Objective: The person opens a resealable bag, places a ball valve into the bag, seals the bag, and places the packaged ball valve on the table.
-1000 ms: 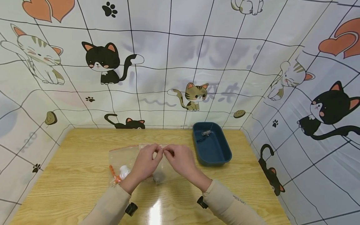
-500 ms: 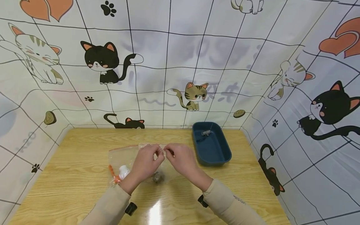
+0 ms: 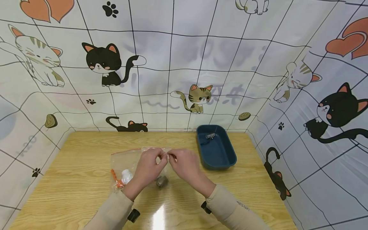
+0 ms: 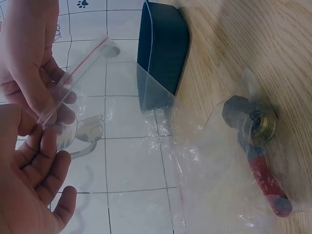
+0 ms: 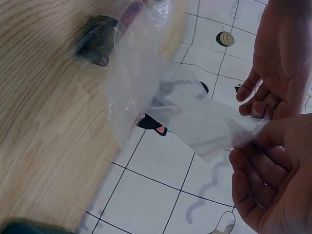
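In the head view my left hand (image 3: 149, 164) and right hand (image 3: 186, 163) meet over the table, fingertips close together. Both pinch the red-lined top edge of a clear zip bag (image 4: 146, 112), which hangs down from them. Low in the plastic shows a valve (image 4: 258, 124) with a brass threaded end and a red handle; the head view shows it as a dark lump (image 3: 162, 181) below the hands. Left of them, a second clear zip bag (image 3: 126, 158) lies on the table with an orange piece (image 3: 117, 179) and a white bottle-like thing (image 3: 126, 176) in it.
A dark blue bin (image 3: 219, 153) stands at the back right of the wooden table (image 3: 72, 179), holding a small clear-and-metal item (image 3: 210, 136) and a dark thin piece. Cat-printed cloth walls (image 3: 155, 80) enclose the back and sides.
Both hands keep pinching the bag's top edge, with only slight fingertip shifts. The valve in the plastic has come into clearer sight below the left hand.
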Action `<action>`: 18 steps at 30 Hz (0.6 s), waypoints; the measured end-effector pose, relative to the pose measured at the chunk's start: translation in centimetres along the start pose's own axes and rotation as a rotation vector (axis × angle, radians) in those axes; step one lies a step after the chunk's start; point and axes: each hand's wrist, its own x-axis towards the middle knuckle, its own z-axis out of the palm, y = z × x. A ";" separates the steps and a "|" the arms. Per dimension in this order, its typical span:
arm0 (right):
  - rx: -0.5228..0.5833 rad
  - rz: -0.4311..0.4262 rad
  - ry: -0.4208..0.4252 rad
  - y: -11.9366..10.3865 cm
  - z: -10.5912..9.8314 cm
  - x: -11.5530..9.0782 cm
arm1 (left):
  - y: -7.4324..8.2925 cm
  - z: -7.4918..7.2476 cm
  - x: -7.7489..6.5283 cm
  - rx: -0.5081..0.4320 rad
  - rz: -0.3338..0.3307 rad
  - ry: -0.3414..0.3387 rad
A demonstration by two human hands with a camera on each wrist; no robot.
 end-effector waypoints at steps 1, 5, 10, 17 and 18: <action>-0.007 0.007 0.007 0.1 0.0 0.0 | 0.0 0.0 0.0 0.004 0.009 0.002; -0.003 0.030 0.034 0.3 0.2 0.0 | 0.1 0.0 -0.1 0.018 0.036 0.012; 0.058 0.045 0.040 0.5 0.1 -0.2 | 0.4 -0.1 0.0 0.042 0.057 0.045; 0.026 -0.006 0.063 0.3 -0.3 -0.2 | 1.0 0.3 0.2 0.078 0.014 0.097; 0.009 -0.021 0.071 0.3 -0.4 -0.2 | 1.0 0.4 0.2 0.089 0.024 0.120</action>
